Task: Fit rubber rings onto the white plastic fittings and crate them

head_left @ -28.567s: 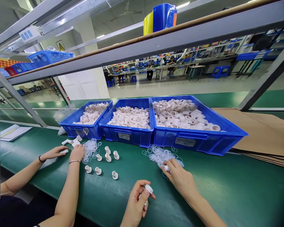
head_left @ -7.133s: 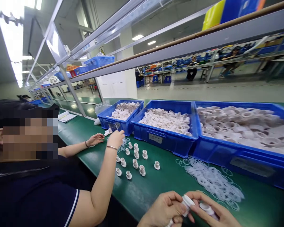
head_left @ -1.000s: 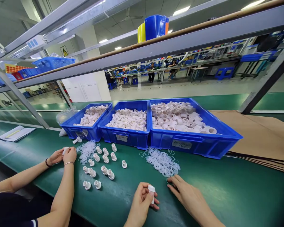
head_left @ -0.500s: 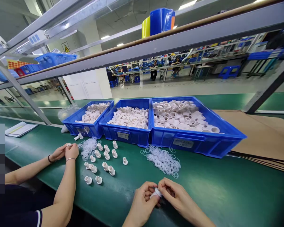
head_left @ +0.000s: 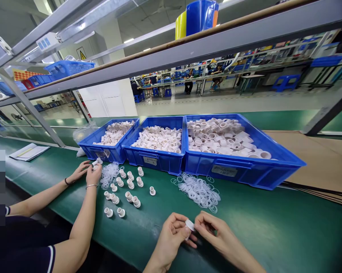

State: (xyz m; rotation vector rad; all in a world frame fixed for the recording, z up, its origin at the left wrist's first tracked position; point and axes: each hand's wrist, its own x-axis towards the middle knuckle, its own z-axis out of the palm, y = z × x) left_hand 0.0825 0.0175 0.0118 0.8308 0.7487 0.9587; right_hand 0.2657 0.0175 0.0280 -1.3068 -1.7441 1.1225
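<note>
A white flanged plastic fitting point(head_left: 189, 225) is pinched between the thumb and fingers of my left hand point(head_left: 171, 237), its round flange facing up. My right hand point(head_left: 218, 235) is closed in a pinch, fingertips right at the flange's edge; whatever they grip is too small to make out. Beyond my hands lies a pile of thin translucent rings point(head_left: 200, 191). To the left, several white fittings point(head_left: 136, 201) stand on the green tabletop point(head_left: 259, 223).
Three blue bins hold white plastic parts: a left bin point(head_left: 118, 153), a middle bin point(head_left: 171, 163) and a right bin point(head_left: 262, 176). At left, a co-worker's hands point(head_left: 93, 172) handle white fittings beside another ring pile point(head_left: 109, 175). Cardboard sheets point(head_left: 315, 163) lie right; a shelf beam point(head_left: 159, 60) crosses above.
The fitting in my left hand has tipped so its flange shows more, and my right fingertips have shifted slightly outward. The co-worker's hands have moved toward the left bin. The view has shifted slightly.
</note>
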